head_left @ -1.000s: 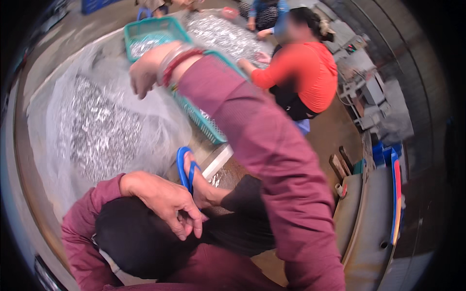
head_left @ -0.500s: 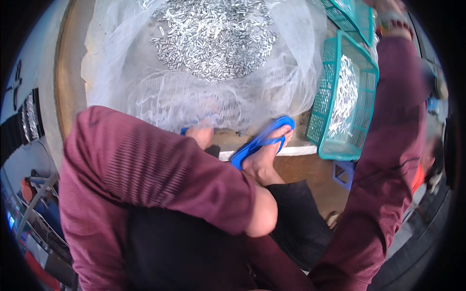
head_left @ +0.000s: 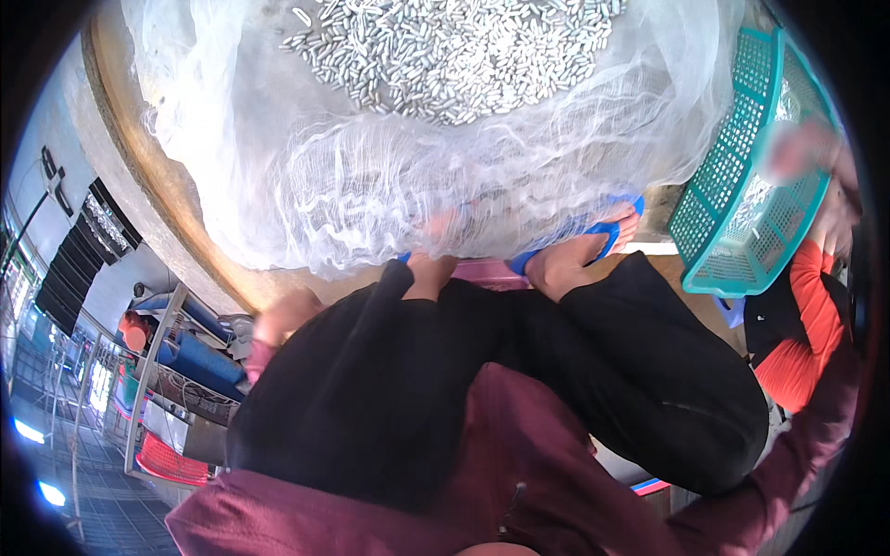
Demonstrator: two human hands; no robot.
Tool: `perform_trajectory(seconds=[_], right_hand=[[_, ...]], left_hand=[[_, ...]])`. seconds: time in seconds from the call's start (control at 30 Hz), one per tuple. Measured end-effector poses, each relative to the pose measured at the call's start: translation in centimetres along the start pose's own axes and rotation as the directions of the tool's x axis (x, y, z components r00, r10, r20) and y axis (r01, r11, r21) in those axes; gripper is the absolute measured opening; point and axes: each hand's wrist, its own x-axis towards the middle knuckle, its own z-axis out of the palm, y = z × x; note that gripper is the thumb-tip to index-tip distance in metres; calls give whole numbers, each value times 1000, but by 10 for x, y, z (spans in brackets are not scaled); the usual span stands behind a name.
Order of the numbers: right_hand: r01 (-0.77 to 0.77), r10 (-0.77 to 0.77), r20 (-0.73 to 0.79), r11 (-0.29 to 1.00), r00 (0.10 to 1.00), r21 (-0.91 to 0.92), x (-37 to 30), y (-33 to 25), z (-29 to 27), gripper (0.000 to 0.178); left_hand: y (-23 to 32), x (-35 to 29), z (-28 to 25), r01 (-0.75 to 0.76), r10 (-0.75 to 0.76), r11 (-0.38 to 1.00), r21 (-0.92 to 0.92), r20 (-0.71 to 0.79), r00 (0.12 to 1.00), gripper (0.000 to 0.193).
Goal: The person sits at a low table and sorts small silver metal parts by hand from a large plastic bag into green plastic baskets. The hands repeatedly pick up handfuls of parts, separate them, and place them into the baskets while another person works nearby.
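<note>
My left hand [head_left: 283,315] is a blur beside my left knee, away from the silver pieces; its fingers are smeared and nothing can be made out in them. My right sleeve [head_left: 788,468] runs up to the dark right rim, where that hand is lost from sight. In front of my feet, a heap of small silver capsule-shaped pieces [head_left: 454,56] lies on crumpled white netting [head_left: 389,185]. At the right stands a tilted green plastic basket [head_left: 742,162] with a little silvery material inside. A blurred hand [head_left: 799,153] reaches into it; whose it is cannot be told.
A co-worker's orange sleeve [head_left: 802,371] and hand [head_left: 837,218] are beside the basket. My feet in blue flip-flops [head_left: 612,236] are at the netting's near edge, partly under it. A metal rack [head_left: 153,380] stands at the left, near a curved ledge [head_left: 158,213].
My left hand has moved from over my lap to beside my left knee. My right arm has swung down and outward. The view has shifted, and less silver shows in the basket.
</note>
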Motion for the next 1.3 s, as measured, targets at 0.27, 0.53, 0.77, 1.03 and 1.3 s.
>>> perform_trajectory(seconds=[0.27, 0.53, 0.77, 1.03, 1.3], right_hand=[[-84, 50, 73, 801, 996, 593, 16, 35, 72, 34], [76, -82, -3, 905, 997, 417, 33, 44, 81, 34], [-12, 2, 19, 842, 1000, 539, 11, 73, 97, 33], [146, -115, -135, 955, 984, 256, 54, 61, 82, 29], [59, -21, -488, 996, 873, 63, 58, 45, 5, 33]], left_hand=[[29, 239, 108, 31, 7, 988, 152, -243, 970, 25], [51, 299, 84, 33, 23, 980, 197, -275, 961, 25], [35, 307, 68, 51, 11, 984, 170, -343, 939, 24], [-21, 241, 86, 102, -65, 990, 94, -336, 940, 24], [-16, 15, 17, -17, 46, 991, -130, 225, 973, 24]])
